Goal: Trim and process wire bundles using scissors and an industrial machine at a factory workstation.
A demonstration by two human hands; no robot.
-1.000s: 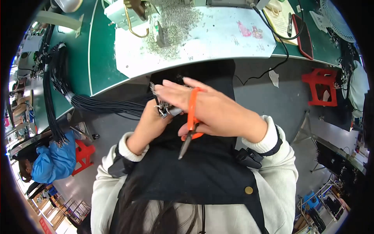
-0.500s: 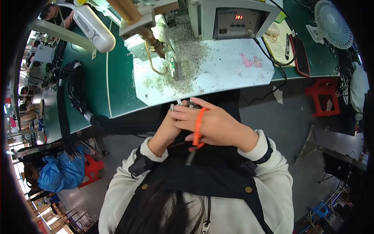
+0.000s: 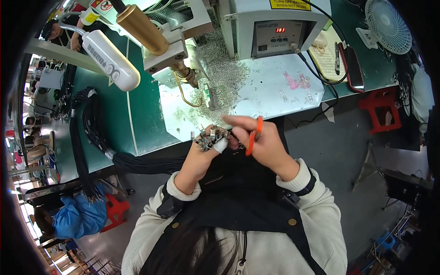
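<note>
My left hand (image 3: pixel 200 158) is closed around a clump of small silvery metal parts (image 3: pixel 208 139), which stick out above its fingers just off the table's front edge. White wrapping covers its thumb tip. Orange-handled scissors (image 3: pixel 250 143) hang on my right hand (image 3: pixel 268 145), their loops around its fingers; the blades are hidden. The right fingertips touch or nearly touch the clump. From the left, a thick bundle of black cables (image 3: pixel 142 162) runs to behind my left wrist. Whether the metal parts join these cables I cannot tell.
Ahead stands a bench press (image 3: pixel 176 57) with small metal pieces strewn around its base on a white board (image 3: pixel 261 98). A control box (image 3: pixel 279 39) with a red display is to its right. A phone (image 3: pixel 354 68), notebook (image 3: pixel 324 55) and white fan (image 3: pixel 388 25) lie farther right.
My right hand has moved right and lifted off the left, uncovering the metal clump. The scissors have turned, and their blade no longer shows below the hand. The view has shifted slightly.
</note>
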